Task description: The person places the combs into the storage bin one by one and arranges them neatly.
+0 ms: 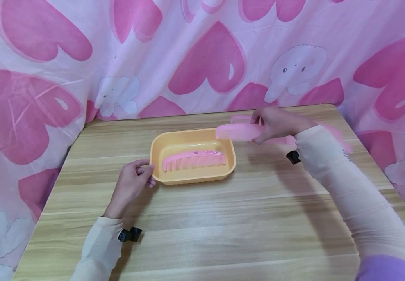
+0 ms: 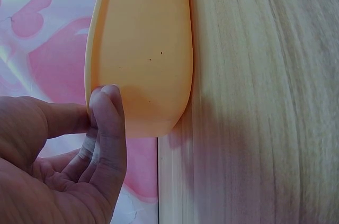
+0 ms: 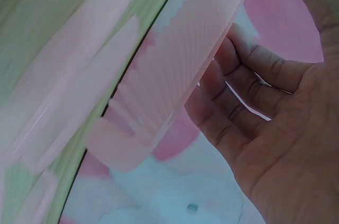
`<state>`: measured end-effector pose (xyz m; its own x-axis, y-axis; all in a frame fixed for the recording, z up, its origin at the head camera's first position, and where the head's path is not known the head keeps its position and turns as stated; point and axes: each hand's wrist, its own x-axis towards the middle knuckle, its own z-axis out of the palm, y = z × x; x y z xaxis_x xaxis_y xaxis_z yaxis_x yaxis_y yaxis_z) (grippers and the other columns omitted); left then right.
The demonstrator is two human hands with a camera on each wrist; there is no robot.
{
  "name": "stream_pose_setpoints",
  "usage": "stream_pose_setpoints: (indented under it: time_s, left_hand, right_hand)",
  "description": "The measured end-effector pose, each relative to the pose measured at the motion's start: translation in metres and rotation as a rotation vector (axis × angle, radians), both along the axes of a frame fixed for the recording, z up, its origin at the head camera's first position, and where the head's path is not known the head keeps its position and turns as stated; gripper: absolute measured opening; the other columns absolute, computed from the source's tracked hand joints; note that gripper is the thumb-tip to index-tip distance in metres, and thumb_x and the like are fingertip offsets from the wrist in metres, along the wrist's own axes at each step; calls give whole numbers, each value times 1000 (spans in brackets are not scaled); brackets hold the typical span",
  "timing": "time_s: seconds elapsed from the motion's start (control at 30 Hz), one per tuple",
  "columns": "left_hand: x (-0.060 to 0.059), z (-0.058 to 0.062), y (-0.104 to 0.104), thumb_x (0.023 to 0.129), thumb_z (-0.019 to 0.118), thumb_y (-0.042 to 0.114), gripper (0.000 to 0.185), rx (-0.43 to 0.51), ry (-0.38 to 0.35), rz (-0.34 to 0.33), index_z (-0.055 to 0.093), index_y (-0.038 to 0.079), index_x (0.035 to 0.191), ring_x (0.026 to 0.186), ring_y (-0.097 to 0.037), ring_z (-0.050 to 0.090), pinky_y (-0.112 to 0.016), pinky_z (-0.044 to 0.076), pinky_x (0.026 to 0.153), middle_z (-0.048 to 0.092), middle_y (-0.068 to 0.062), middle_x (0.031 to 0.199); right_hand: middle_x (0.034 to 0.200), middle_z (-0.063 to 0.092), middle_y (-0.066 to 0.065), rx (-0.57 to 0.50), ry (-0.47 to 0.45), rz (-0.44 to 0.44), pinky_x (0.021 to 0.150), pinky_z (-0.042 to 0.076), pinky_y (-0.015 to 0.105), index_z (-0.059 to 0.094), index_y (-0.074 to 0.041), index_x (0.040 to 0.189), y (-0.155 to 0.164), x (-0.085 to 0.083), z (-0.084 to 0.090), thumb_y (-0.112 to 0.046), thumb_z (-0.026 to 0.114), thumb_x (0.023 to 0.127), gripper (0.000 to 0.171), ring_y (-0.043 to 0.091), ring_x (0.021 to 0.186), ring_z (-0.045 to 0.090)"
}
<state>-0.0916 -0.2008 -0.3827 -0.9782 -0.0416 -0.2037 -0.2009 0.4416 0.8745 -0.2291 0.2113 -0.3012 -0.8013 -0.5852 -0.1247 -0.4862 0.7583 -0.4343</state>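
Note:
A yellow plastic tray [image 1: 188, 181] stands on the table, and a pink comb [image 1: 194, 159] lies inside it with its teeth toward the front. My left hand [image 1: 132, 183] pinches the tray's left end at the rim, thumb outside and fingertips over the inner side, as the tray wall [image 2: 145, 33] in the left wrist view shows. In my right hand [image 1: 280, 123] I hold another pink comb [image 1: 238, 132] by its spine. Its left end overlaps the tray's right back corner in the head view. The right wrist view shows the held comb [image 3: 175, 65] with its teeth away from the palm.
More pink combs [image 1: 336, 134] lie on the table around and behind my right hand, partly hidden by it; they also appear as blurred combs [image 3: 69, 70] in the right wrist view. A pink curtain with hearts [image 1: 207, 58] hangs right behind the wooden table [image 1: 202, 226].

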Motion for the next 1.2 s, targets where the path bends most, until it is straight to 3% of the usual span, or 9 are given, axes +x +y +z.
stream_pose_setpoints:
  time_s: [0.17,0.4,0.67,0.83,1.2]
  left_hand:
    - [0,0,0,105,55,12,38,-5,-9,2,53,-12,134,64,-15,68,-27,62,61,70,-13,79]
    - [0,-1,0,105,55,13,38,-4,-13,4,52,-12,135,64,-15,68,-28,62,62,70,-13,80]
    - [-1,1,0,106,55,14,39,-1,-26,15,52,-11,135,65,-14,68,-27,62,62,70,-13,81]
    - [-1,0,0,105,55,13,38,4,-15,7,53,-12,134,65,-15,68,-28,62,62,69,-13,80]
    - [0,0,0,105,56,12,37,12,-5,1,53,-12,133,64,-14,67,-28,62,60,69,-12,77]
  right_hand:
    - [84,63,6,-13,-21,51,66,51,33,67,0,100,-30,-3,1,-17,86,67,42,21,74,56]
    - [93,64,8,0,-34,142,75,53,33,65,2,105,-69,-3,2,-21,87,70,48,20,79,55]
    - [90,60,8,15,-51,219,78,50,33,65,2,102,-107,-4,-8,-22,85,70,45,20,79,50]
    - [90,60,8,44,-70,241,78,50,32,66,3,102,-128,-4,-17,-21,85,70,44,19,79,49]
    - [81,46,2,86,-100,236,64,38,26,61,-3,94,-150,0,-35,-21,84,71,37,16,73,42]
